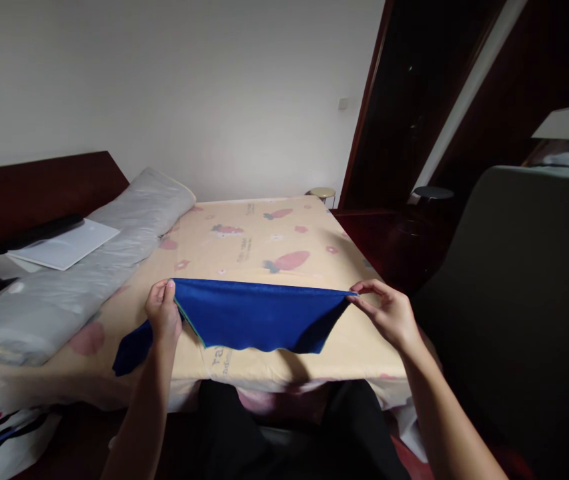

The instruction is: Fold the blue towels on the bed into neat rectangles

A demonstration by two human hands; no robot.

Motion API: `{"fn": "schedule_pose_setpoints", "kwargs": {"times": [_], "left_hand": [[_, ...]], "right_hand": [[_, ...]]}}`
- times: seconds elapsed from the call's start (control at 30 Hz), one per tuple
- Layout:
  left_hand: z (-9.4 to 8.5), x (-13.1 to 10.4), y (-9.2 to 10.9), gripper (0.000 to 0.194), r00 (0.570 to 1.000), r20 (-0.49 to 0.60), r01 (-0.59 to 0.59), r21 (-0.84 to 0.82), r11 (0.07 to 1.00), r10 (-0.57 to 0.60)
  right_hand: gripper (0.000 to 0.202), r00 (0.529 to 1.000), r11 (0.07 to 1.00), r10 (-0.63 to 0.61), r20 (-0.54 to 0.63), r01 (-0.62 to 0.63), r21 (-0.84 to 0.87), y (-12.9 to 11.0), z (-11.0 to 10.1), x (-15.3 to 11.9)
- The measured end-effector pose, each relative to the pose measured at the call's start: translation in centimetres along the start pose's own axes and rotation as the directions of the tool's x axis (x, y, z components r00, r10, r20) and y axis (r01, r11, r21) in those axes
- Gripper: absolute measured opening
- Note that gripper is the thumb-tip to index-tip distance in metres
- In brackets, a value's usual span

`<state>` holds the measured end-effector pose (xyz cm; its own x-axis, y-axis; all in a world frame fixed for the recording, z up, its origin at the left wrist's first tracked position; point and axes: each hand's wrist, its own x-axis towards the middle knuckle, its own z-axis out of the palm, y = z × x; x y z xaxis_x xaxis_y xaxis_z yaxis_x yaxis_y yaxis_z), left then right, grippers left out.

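Observation:
A blue cloth (264, 317) with a thin green edge is stretched between my two hands, above the near part of the bed. My left hand (163, 308) pinches its upper left corner, fingers closed. At the upper right corner, my right hand (384, 310) grips the cloth between thumb and fingertips. The top edge is drawn nearly straight, and the lower part hangs down in front of me. Behind my left wrist, more blue fabric (131, 348) rests on the bed; whether it is a separate piece I cannot tell.
The bed (234, 257) has a cream sheet with a carrot-like print. Along its left side lie grey bedding (74, 293) and a white flat board (67, 243). A dark chair back (509, 287) stands close on the right. Two stools, one pale (323, 193), one dark (433, 193), stand farther back.

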<state>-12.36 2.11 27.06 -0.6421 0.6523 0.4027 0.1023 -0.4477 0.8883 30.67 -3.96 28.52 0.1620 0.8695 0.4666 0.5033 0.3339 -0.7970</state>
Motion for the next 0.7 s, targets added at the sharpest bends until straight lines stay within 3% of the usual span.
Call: {"fn": "schedule_pose_setpoints", "kwargs": {"times": [0.2,0.43,0.7], "left_hand": [[-0.22,-0.12,0.40,0.052,0.997,0.045,0.064,-0.053,0.997,-0.061],[-0.08,-0.21,0.68,0.036,0.994,0.102,0.051,-0.039,0.998,-0.047],[-0.38,0.09,-0.19,0.035,0.990,0.127,0.059,-0.012,0.998,-0.057]], "right_hand": [[0.033,1.000,1.000,0.003,-0.015,-0.003,0.001,0.15,-0.17,0.07],[0.036,0.999,1.000,-0.003,-0.051,0.003,0.003,0.07,-0.46,0.15],[0.037,0.998,1.000,-0.003,-0.068,0.003,-0.001,-0.12,-0.45,0.16]]}}
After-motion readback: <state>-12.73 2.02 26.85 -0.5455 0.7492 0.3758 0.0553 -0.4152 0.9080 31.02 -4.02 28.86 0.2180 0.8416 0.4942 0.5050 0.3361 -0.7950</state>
